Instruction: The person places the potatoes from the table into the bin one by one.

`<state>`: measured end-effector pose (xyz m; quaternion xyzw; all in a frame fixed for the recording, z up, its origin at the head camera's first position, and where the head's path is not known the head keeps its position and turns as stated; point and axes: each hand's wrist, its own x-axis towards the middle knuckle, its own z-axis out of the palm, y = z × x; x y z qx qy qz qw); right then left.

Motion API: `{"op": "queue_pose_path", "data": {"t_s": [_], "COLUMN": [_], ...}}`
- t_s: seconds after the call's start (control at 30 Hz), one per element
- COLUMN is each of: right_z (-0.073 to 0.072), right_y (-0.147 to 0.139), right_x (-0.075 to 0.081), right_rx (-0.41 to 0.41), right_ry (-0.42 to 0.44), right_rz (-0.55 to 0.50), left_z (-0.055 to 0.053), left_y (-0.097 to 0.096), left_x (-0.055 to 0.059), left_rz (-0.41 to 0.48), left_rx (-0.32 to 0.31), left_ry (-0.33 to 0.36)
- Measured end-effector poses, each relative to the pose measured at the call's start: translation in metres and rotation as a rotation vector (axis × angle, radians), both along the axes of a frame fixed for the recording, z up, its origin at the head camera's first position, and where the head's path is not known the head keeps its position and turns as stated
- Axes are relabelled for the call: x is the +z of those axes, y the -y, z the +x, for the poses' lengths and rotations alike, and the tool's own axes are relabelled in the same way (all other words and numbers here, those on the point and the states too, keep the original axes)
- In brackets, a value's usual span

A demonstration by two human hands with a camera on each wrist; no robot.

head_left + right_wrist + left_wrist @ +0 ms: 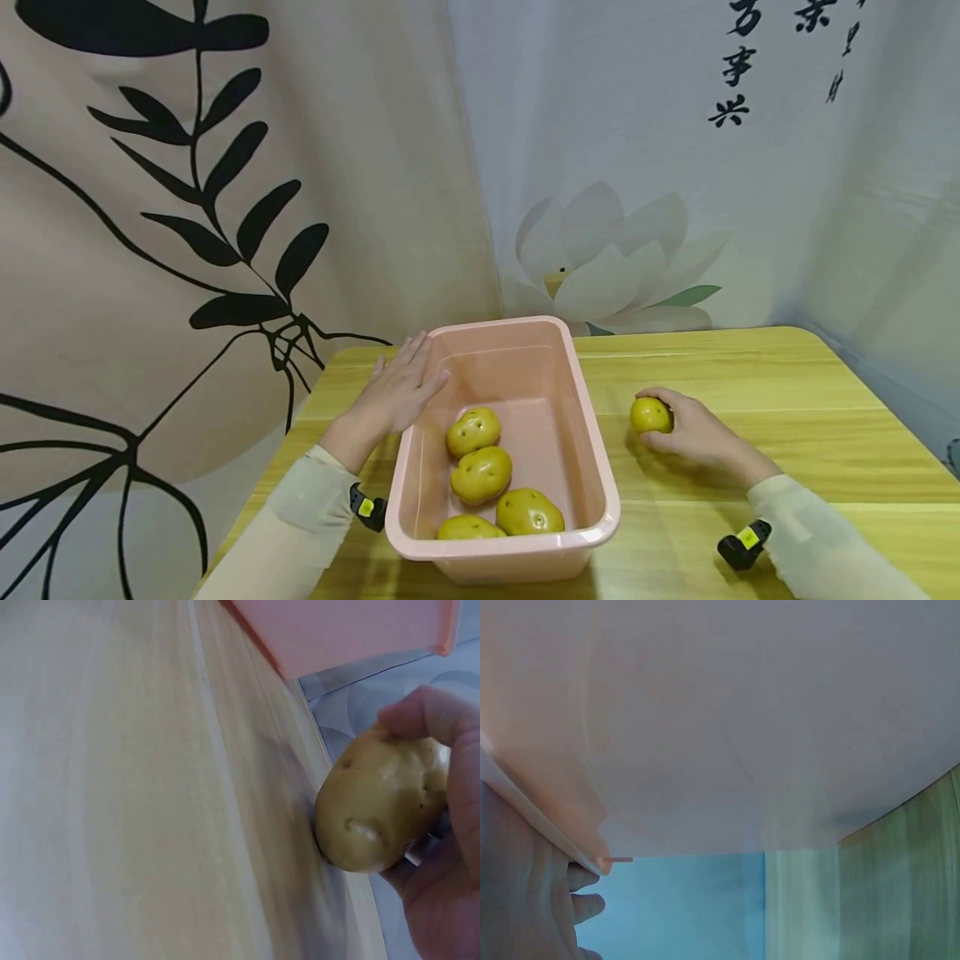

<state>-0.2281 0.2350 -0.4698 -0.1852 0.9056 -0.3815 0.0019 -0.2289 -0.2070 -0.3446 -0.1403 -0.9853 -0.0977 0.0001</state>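
Observation:
A yellow potato (pixel 651 415) is gripped by my right hand (pixel 693 429), to the right of the pink plastic basin (pixel 525 543). In the right wrist view the thumb and fingers curl round this potato (pixel 375 802), close over the tabletop; whether it touches the wood I cannot tell. My left hand (pixel 396 387) rests with extended fingers on the basin's left rim. Inside the basin lie several potatoes: one potato (pixel 474 431) at the back, another potato (pixel 482 475) touching it, and two more near the front wall. The left wrist view mostly shows the basin's outer side (pixel 705 735).
A wooden table (pixel 750 375) carries the basin near its middle. Behind it hangs a pale curtain (pixel 390 167) with black leaf prints, a lotus print and dark characters. Each wrist wears a black camera with a yellow mark.

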Motion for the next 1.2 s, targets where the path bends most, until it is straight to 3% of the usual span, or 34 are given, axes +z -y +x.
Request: {"op": "queue_pose_path", "data": {"t_s": [0.37,0.63,1.2], "right_z": [0.002,0.004,0.012], "right_y": [-0.004,-0.012,-0.019], "right_x": [-0.001,-0.004,-0.001], "right_rx": [-0.038,-0.038,-0.073], "right_ry": [-0.006,-0.038,-0.004], "right_rz": [-0.102,-0.076,-0.117], "left_z": [0.0,0.0,0.001], "left_y": [0.002,0.002,0.001], "left_x": [-0.002,-0.002,-0.001], "left_rz": [0.024,0.02,0.032], "left_rx": [0.002,0.004,-0.001], "left_ry": [0.0,0.004,0.006]}}
